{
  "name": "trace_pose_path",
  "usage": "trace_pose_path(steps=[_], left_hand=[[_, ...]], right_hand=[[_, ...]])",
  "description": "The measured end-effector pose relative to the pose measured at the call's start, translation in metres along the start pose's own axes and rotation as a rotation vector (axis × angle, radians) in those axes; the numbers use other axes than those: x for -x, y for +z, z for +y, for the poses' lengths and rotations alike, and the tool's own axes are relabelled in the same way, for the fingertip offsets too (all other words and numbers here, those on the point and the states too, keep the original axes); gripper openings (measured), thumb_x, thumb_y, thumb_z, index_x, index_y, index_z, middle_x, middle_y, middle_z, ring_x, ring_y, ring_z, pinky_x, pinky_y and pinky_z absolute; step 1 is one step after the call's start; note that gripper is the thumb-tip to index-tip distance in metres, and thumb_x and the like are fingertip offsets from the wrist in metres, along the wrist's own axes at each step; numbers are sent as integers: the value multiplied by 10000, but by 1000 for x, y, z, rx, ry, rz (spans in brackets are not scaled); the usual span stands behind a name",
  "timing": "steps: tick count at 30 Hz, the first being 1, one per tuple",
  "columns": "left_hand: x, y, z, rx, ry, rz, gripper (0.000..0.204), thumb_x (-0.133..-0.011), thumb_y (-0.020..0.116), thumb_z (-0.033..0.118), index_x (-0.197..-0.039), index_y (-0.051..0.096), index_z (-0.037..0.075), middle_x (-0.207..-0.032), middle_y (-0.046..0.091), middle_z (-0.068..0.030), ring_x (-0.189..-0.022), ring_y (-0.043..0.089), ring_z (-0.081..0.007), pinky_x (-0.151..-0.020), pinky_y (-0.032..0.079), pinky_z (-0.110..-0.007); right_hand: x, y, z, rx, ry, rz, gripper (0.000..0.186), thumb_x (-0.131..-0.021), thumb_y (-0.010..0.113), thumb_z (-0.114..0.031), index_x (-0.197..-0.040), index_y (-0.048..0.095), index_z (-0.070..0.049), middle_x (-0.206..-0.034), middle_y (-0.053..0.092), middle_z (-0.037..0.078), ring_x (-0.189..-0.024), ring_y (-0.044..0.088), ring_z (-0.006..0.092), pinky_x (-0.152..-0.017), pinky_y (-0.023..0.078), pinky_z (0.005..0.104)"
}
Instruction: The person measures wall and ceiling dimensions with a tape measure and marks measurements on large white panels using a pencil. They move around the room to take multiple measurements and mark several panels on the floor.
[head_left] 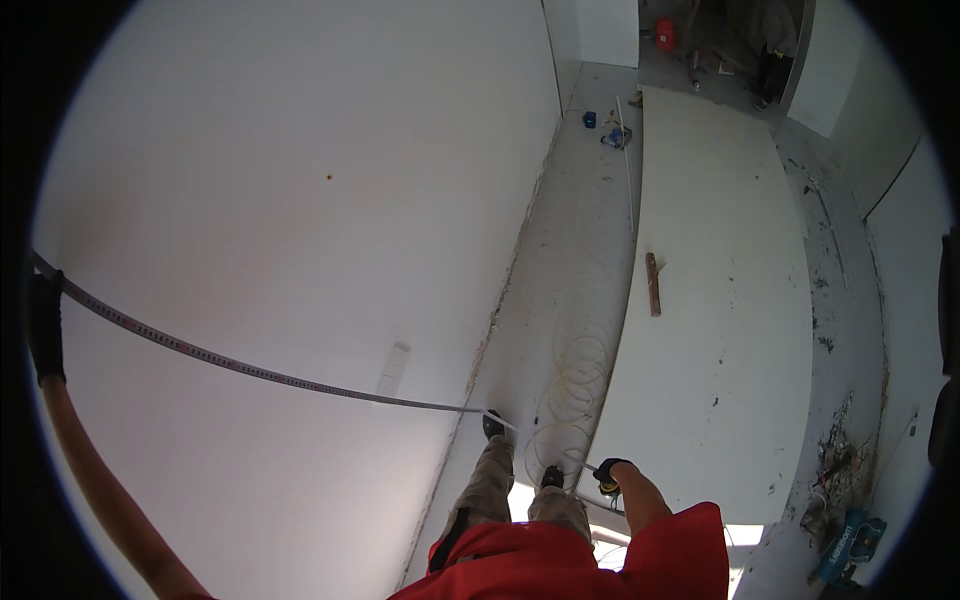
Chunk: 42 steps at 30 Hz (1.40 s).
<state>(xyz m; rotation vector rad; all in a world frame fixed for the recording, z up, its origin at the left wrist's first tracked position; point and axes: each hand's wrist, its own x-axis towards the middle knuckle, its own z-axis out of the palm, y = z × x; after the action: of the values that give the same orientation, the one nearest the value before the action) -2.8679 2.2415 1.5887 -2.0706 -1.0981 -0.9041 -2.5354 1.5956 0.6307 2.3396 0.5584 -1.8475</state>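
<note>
My left hand (44, 325), in a black glove, is raised far out to the left against the white wall (300, 180) and pins the end of a tape measure blade (250, 368) to it. The blade runs down and to the right across the wall toward my feet. My right hand (610, 472), also gloved in black, holds the tape measure case low by my right side, just above the floor. My red shirt and grey trousers fill the lower middle.
A large white plasterboard sheet (720, 300) lies on the floor to the right, with a short wooden piece (653, 284) on its left edge. A coiled clear hose (572, 385) lies beside my feet. A blue power tool (848, 545) sits bottom right. Small items and a doorway are far ahead.
</note>
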Motion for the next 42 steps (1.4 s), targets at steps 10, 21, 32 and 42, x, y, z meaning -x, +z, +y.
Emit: trace_pose_path(steps=[10,21,32,42], left_hand=[[4,-15,134,481,92,83,1041,-903,811,32,-1792,271,85,-896,680,-154,-862,703,-347,-824,601,-460],[-134,83,356,784,251,114,1059,-922,819,70,-1805,236,109,-877,652,-135,-828,666,-309,-804,585,-441],[-320,252,611,1198,314,11,896,-955,798,37,-1754,435,215,-711,537,-20,-664,567,-151,-740,562,-356],[-338,480,918,1535,600,-371,524,-1040,775,121,-1552,692,194,-804,564,26,-660,479,-81,-606,464,-256]], right_hand=[[51,-110,33,-45,62,82,585,-1044,657,-614,-1274,835,-107,-1207,835,158,-1076,790,324,-936,602,514],[121,-308,-45,-287,-169,317,642,-1056,621,-642,-1329,806,-91,-1269,819,174,-1154,779,334,-994,590,506],[35,-305,100,-524,243,117,700,-1068,585,-670,-1385,777,-76,-1331,804,190,-1231,767,343,-1052,578,498],[-23,-466,19,-1006,-57,453,503,-1161,548,-482,-1062,866,-106,-1072,840,95,-990,761,238,-959,582,423]])
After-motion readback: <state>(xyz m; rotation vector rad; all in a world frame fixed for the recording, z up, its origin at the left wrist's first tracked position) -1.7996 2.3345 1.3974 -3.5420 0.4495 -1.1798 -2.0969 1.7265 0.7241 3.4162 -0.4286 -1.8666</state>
